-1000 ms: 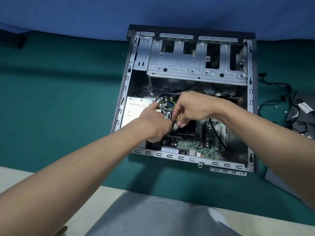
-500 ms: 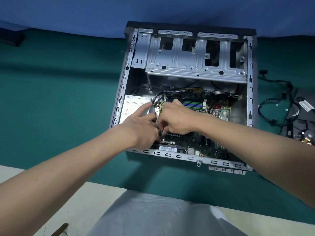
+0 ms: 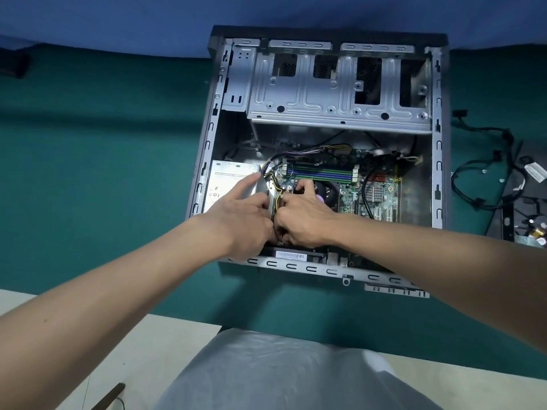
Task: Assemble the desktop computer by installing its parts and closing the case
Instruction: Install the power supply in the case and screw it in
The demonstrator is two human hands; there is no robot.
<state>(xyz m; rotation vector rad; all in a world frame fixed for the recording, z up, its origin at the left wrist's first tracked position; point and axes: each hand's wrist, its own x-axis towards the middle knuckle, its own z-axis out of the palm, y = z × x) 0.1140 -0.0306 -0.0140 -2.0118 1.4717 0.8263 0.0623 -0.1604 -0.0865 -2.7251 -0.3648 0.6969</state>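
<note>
The open computer case (image 3: 438, 143) lies on its side on a green mat. Inside are the motherboard (image 3: 381, 199), a silver power supply (image 3: 228, 179) at the left and a metal drive cage (image 3: 325, 99) at the far end. Yellow and black power wires (image 3: 277, 199) run down between the power supply and the board. My left hand (image 3: 239, 217) has its forefinger lying on the power supply, with the other fingers curled at the wires. My right hand (image 3: 305, 217) curls over the wires' lower end, low over the board's left edge. The connector itself is hidden under my fingers.
Loose black cables (image 3: 473, 184) and a dark panel with small parts (image 3: 527, 208) lie right of the case. The green mat (image 3: 103, 173) stretches left of the case. A dark tool tip (image 3: 109, 395) shows at the bottom left on the pale table edge.
My right hand, which pinched a white connector above the board, has gone down and left to the board's edge. My left hand stayed beside the power supply, now tight against the right.
</note>
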